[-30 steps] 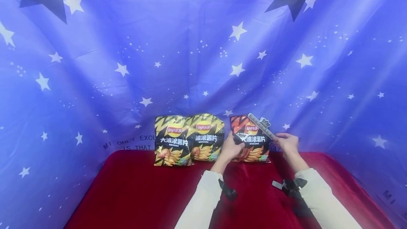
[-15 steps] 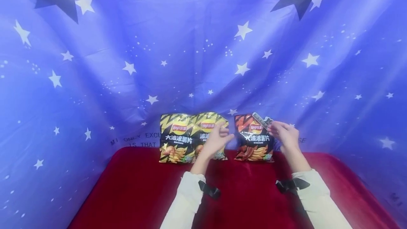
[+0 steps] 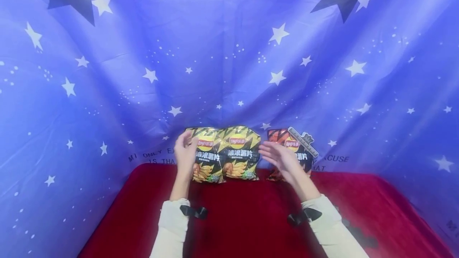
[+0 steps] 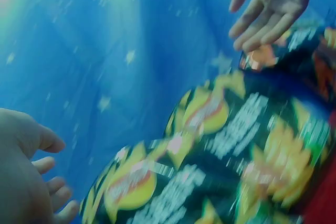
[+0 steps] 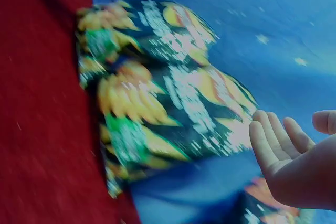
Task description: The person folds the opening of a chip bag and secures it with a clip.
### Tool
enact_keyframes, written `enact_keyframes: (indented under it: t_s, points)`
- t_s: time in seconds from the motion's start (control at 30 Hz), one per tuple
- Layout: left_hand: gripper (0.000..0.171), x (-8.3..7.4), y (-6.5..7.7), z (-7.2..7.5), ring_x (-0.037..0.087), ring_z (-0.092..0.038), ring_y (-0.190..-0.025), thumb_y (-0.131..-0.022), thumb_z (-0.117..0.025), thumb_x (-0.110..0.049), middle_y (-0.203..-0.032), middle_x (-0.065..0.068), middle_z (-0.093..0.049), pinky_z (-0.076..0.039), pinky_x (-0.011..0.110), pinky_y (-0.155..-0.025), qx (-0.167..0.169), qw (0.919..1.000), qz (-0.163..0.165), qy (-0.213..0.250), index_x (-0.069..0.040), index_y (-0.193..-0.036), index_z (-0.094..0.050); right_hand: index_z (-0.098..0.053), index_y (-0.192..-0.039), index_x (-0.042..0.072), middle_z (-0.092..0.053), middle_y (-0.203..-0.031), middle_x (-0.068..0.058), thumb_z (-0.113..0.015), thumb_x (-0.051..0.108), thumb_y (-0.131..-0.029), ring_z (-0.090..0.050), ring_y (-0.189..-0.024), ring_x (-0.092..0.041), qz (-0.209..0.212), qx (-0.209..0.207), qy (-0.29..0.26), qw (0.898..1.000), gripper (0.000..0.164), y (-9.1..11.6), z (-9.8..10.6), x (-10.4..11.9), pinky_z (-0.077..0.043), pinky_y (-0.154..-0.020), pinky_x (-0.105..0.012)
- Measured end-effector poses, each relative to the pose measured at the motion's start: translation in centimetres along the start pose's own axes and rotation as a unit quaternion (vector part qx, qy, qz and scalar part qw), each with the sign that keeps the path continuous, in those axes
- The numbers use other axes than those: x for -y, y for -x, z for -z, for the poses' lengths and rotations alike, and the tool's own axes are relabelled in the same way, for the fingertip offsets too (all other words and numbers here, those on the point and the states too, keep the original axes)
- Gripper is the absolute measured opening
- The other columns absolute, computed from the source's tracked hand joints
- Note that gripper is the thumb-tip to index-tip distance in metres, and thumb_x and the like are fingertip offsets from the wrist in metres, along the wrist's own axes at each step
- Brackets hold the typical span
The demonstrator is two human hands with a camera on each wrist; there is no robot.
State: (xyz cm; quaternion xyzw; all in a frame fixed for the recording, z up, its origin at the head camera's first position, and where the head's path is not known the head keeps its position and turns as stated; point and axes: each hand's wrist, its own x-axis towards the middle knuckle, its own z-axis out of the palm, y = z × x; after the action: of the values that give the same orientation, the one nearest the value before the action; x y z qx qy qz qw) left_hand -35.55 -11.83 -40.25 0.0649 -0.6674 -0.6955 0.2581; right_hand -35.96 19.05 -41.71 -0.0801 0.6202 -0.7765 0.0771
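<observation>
- Between the fingers of the left hand point(image 3: 184, 150) and those of the right hand point(image 3: 281, 156): left yellow bag point(image 3: 208, 158) and right yellow bag point(image 3: 240, 158), both upright, side by side, adjoining edges meeting.
- Left fingers: loosely bent, grasping nothing; they sit at the outer side of the left yellow bag, hiding part of its front in the head view. Contact: cannot tell.
- Right fingers: nearly straight, released, palm turned inward; tips just beside the outer edge of the right yellow bag. Contact: cannot tell.
- Behind the right palm, as seen from the head: red bag point(image 3: 302, 158), upright, partly hidden by the hand, separated from the yellow pair by a gap.
- Above the right hand, outward of its fingers: grey strip point(image 3: 303, 142) with dark marks and a figure-shaped bump, slanting across the red bag's upper outer corner.
- Below the fingers, toward the person: red cloth point(image 3: 236, 218); pale sleeves point(image 3: 170, 226) with black straps point(image 3: 193, 212) near both wrists.
- Beyond the fingers: blue backdrop point(image 3: 229, 31) printed with stars.
- Wrist views: bag print blurred.
</observation>
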Motion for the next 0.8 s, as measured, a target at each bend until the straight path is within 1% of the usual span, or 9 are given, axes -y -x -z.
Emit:
enact_keyframes:
  t_s: [0.07, 0.13, 0.17, 0.23, 0.37, 0.47, 0.6, 0.67, 0.8]
  points:
    - [0.046, 0.6, -0.6, 1.4, 0.04, -0.047, -0.138, -0.096, -0.064, -0.004, -0.143, 0.026, -0.051, -0.039, 0.051, -0.119, -0.018, 0.9998, 0.007, -0.007, 0.002, -0.14, -0.054, -0.033, -0.152, -0.007, -0.043, -0.153, -0.029, -0.041, 0.025, -0.111, -0.057, -0.135, -0.032, -0.011, 0.019, -0.005, 1.0, 0.054, -0.5, -1.2, -0.8, -0.041, -0.117, -0.043]
    - [0.05, 1.3, -1.2, 2.5, 0.042, -0.04, -0.144, -0.097, -0.063, -0.005, -0.149, 0.029, -0.045, -0.033, 0.052, -0.122, -0.018, 0.9996, 0.018, -0.013, 0.004, -0.144, -0.049, -0.035, -0.151, -0.008, -0.042, -0.153, -0.03, -0.041, 0.023, -0.11, -0.051, -0.139, -0.038, -0.022, 0.031, -0.012, 0.999, 0.051, -1.0, -2.2, -1.5, -0.039, -0.118, -0.045]
    - [0.053, 1.7, -1.4, 3.0, 0.042, -0.038, -0.146, -0.098, -0.062, -0.007, -0.152, 0.03, -0.042, -0.031, 0.051, -0.124, -0.01, 0.9994, 0.029, -0.017, 0.004, -0.147, -0.046, -0.037, -0.151, -0.008, -0.043, -0.153, -0.03, -0.041, 0.022, -0.11, -0.049, -0.141, -0.04, -0.029, 0.035, -0.017, 0.999, 0.05, -1.3, -2.6, -1.9, -0.039, -0.118, -0.046]
    - [0.057, 2.4, -1.9, 3.9, 0.043, -0.033, -0.149, -0.1, -0.061, -0.01, -0.157, 0.031, -0.037, -0.028, 0.05, -0.125, 0.017, 0.998, 0.056, -0.021, 0.005, -0.151, -0.039, -0.038, -0.15, -0.007, -0.043, -0.153, -0.029, -0.041, 0.021, -0.11, -0.046, -0.142, -0.041, -0.043, 0.044, -0.024, 0.998, 0.049, -1.8, -3.4, -2.4, -0.038, -0.119, -0.045]
    - [0.063, 3.9, -2.7, 5.2, 0.044, -0.031, -0.15, -0.103, -0.058, -0.016, -0.16, 0.032, -0.033, -0.026, 0.051, -0.126, 0.08, 0.9911, 0.103, -0.029, 0.007, -0.155, -0.03, -0.036, -0.151, -0.008, -0.041, -0.155, -0.03, -0.038, 0.02, -0.111, -0.042, -0.145, -0.042, -0.067, 0.055, -0.039, 0.995, 0.05, -2.7, -4.3, -3.2, -0.036, -0.12, -0.044]
    - [0.063, 4.7, -3.4, 6.0, 0.043, -0.033, -0.15, -0.105, -0.056, -0.019, -0.158, 0.032, -0.035, -0.025, 0.052, -0.126, 0.114, 0.9861, 0.119, -0.025, 0.007, -0.155, -0.029, -0.032, -0.152, -0.01, -0.036, -0.156, -0.032, -0.037, 0.02, -0.111, -0.038, -0.146, -0.043, -0.076, 0.063, -0.051, 0.994, 0.051, -3.4, -4.8, -3.7, -0.034, -0.122, -0.044]
    - [0.059, 5.4, -4.0, 6.9, 0.041, -0.035, -0.149, -0.106, -0.054, -0.022, -0.158, 0.028, -0.038, -0.026, 0.053, -0.126, 0.143, 0.9799, 0.137, -0.019, 0.004, -0.155, -0.033, -0.031, -0.152, -0.011, -0.036, -0.156, -0.032, -0.038, 0.02, -0.11, -0.039, -0.146, -0.043, -0.084, 0.072, -0.054, 0.992, 0.052, -3.9, -5.3, -4.2, -0.035, -0.121, -0.044]
    - [0.057, 5.7, -4.1, 7.3, 0.041, -0.036, -0.149, -0.107, -0.053, -0.022, -0.159, 0.027, -0.038, -0.027, 0.052, -0.125, 0.155, 0.9768, 0.146, -0.017, 0.003, -0.155, -0.035, -0.032, -0.151, -0.012, -0.038, -0.155, -0.032, -0.038, 0.021, -0.11, -0.042, -0.145, -0.042, -0.081, 0.085, -0.042, 0.992, 0.053, -4.1, -5.5, -4.6, -0.036, -0.121, -0.044]
    - [0.054, 6.2, -4.2, 7.8, 0.042, -0.04, -0.146, -0.107, -0.052, -0.022, -0.156, 0.027, -0.041, -0.03, 0.049, -0.125, 0.174, 0.9725, 0.154, -0.017, 0.003, -0.153, -0.038, -0.037, -0.148, -0.013, -0.047, -0.15, -0.03, -0.043, 0.024, -0.109, -0.054, -0.138, -0.037, -0.072, 0.11, -0.026, 0.991, 0.055, -4.1, -6.0, -5.2, -0.042, -0.117, -0.042]
